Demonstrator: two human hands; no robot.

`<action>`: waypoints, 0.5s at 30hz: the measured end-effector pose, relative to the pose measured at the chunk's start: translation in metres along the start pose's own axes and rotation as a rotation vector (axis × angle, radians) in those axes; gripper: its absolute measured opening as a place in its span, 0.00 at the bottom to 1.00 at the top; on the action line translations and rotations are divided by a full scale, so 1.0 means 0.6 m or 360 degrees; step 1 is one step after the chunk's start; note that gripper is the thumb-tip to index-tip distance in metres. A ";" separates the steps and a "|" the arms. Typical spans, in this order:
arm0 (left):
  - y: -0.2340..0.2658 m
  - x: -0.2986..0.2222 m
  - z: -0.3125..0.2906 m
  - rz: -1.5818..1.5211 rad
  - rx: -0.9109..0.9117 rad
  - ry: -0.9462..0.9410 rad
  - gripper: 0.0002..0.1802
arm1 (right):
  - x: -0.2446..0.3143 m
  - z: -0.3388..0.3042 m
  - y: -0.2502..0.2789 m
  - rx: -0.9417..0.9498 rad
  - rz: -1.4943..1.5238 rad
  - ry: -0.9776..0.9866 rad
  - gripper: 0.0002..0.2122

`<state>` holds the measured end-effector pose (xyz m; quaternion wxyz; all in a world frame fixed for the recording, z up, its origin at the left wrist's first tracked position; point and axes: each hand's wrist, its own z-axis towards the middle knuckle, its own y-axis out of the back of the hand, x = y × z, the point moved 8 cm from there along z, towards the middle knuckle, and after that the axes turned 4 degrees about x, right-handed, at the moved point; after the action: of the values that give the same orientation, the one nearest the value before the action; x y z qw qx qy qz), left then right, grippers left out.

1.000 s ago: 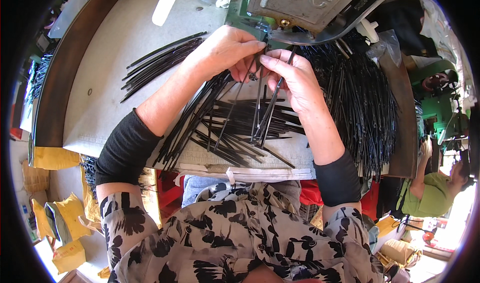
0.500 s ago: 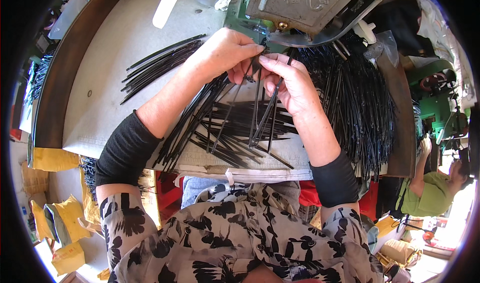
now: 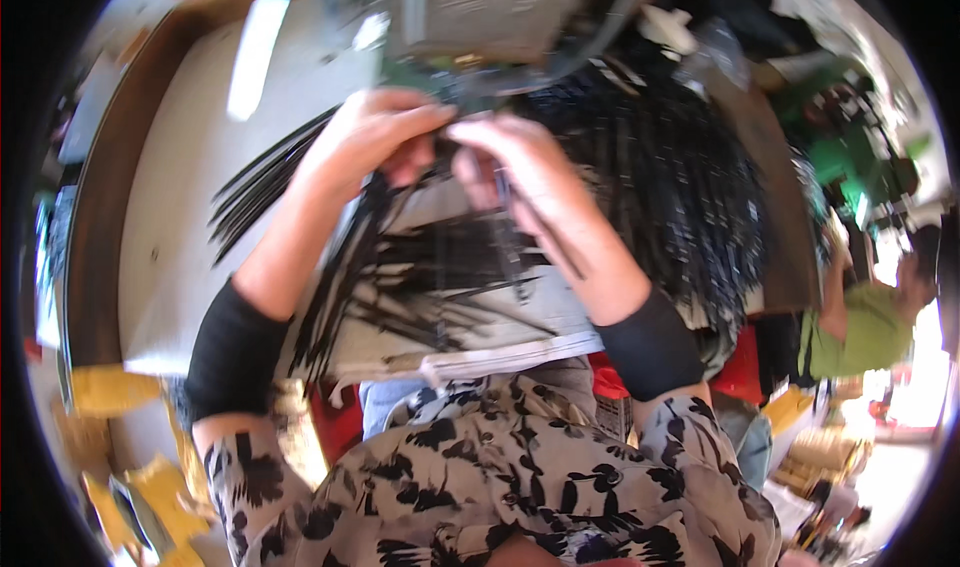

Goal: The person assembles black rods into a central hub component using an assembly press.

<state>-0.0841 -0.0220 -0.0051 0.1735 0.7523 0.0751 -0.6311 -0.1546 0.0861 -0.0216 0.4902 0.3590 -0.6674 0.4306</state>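
Close together below the machine, my left hand (image 3: 375, 132) and my right hand (image 3: 510, 147) have their fingertips pinched on thin black jointed rods that look like umbrella ribs (image 3: 548, 229). One rod slants across my right wrist; others hang below the fingers. Motion blur hides the exact point where the fingertips hold them. Under my hands, loose black ribs (image 3: 440, 252) lie crosswise on the pale tabletop (image 3: 180, 257). Beside my left forearm is a fanned bundle of ribs (image 3: 265, 187).
A large heap of black ribs (image 3: 670, 197) covers the right side of the table. A metal machine (image 3: 480, 17) stands at the far edge, and a white strip (image 3: 258, 57) hangs at far left. A brown raised border (image 3: 100, 197) bounds the left side. A person in green (image 3: 865, 322) sits at right.
The whole view has shifted and blurred as my head moved. Both hands remain together at the ribs, and the ribs hanging from my right hand now lie closer along its wrist.
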 end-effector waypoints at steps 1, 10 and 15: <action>0.002 0.007 0.002 -0.0046 0.0011 0.0024 0.14 | -0.003 0.003 -0.003 0.0076 0.0057 0.0031 0.11; 0.003 0.037 0.008 -0.0407 0.0004 0.0093 0.11 | -0.036 -0.038 -0.034 0.0308 -0.0175 -0.0142 0.10; 0.002 0.023 0.003 -0.0220 0.0159 0.0019 0.13 | -0.022 -0.082 -0.033 0.0214 0.0014 -0.0264 0.11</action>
<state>-0.0829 -0.0253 -0.0187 0.0912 0.7569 0.0963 -0.6399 -0.1161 0.1251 -0.0227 0.4061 0.4227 -0.6768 0.4453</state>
